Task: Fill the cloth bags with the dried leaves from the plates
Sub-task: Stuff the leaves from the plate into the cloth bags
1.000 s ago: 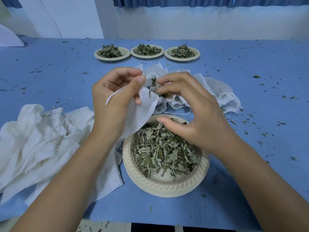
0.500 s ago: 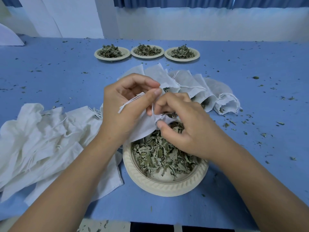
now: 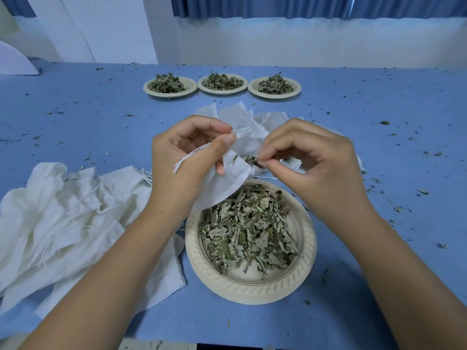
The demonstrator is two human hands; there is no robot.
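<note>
The left hand (image 3: 192, 157) is pinching the rim of a cloth bag (image 3: 225, 185) between thumb and curled fingers. It is holding the bag just above the far edge of the near plate (image 3: 252, 289), with the drawstring (image 3: 192, 154) trailing across the palm. The right hand (image 3: 310, 162) is closing its fingertips on a small tuft of dried leaves (image 3: 250, 159) right at the bag's opening. The step in hand looks like stuffing one pinch into the bag.

The bag is lying on a slant. Its mouth is pointing up and to the right, toward the right hand, and its closed bottom is hanging down and to the left over the plate's rim. Its long axis is running along that diagonal.

The next move probably calls for pushing the tuft well inside. The left hand would be holding the mouth wide while the right is reaching down to the heap (image 3: 245, 228) for more. Three far plates (image 3: 222, 91) and a pile of empty bags (image 3: 63, 223) are waiting.
</note>
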